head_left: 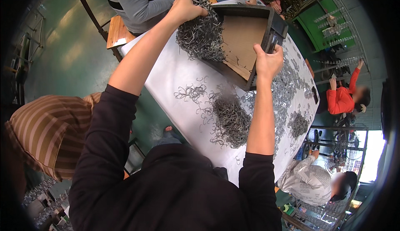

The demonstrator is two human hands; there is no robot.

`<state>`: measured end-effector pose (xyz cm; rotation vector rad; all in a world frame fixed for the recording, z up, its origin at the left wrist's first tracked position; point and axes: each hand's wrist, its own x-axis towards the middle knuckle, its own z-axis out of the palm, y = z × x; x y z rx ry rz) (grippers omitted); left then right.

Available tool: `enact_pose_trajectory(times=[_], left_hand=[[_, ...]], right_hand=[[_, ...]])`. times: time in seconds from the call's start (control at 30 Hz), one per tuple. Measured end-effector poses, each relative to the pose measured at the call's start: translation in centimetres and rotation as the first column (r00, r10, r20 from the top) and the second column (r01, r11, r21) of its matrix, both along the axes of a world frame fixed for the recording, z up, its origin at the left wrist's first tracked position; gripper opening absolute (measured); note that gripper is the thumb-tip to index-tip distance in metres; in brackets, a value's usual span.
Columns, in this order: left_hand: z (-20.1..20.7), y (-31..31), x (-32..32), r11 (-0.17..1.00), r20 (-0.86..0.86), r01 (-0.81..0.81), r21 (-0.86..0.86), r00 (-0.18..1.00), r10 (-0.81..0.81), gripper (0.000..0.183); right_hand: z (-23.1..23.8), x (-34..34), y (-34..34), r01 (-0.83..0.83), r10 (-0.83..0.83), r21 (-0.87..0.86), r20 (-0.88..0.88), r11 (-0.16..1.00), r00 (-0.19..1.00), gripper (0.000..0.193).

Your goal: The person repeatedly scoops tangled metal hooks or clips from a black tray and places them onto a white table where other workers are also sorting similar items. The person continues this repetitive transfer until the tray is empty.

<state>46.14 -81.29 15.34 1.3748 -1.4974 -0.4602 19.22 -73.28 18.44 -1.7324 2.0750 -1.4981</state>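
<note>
A black plastic bin (233,11) is held tilted above the white-covered table, its floor lined with brown cardboard (243,37). Curved grey metal hooks (202,37) are heaped in its left end, and a few lie loose on the cardboard. My left hand (187,9) grips the bin's far left end beside the heap; the hooks hide part of that edge. On the right wall, my right hand (268,62) is closed with the thumb over the rim. Below the bin, a pile of similar hooks (231,120) lies on the table, with blur just above it.
Flat shiny metal pieces (283,89) spread over the right of the white table (166,101), near a smaller pile (298,124). Several people sit or stand around it, one in a grey sleeve (146,8) close to my left hand. A wooden stool (118,33) stands at left.
</note>
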Motion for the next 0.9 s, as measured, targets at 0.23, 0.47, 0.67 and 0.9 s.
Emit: enact_pose_trajectory(times=[0.23,0.47,0.67,0.9], left_hand=[[-8.3,1.0,0.9,0.929,0.0,-0.141,0.341,0.989,0.15,0.077],[-15.2,1.4,-1.4,0.846,0.077,-0.18,0.502,0.984,0.163,0.073],[-12.9,2.0,-4.3,0.791,0.177,-0.162,0.591,0.982,0.069,0.064],[-7.9,5.6,-6.9,0.907,0.107,0.333,0.259,0.923,-0.369,0.032]], right_hand=[[-0.2,2.6,-0.3,-0.031,0.024,-0.036,-0.176,0.999,0.984,0.044],[-0.2,3.2,-1.3,-0.089,0.087,-0.018,-0.12,0.996,0.989,0.045],[0.0,3.2,-2.0,-0.091,0.087,-0.006,-0.216,0.996,0.973,0.044],[0.5,3.8,-2.8,-0.065,0.067,0.015,-0.249,0.998,0.966,0.045]])
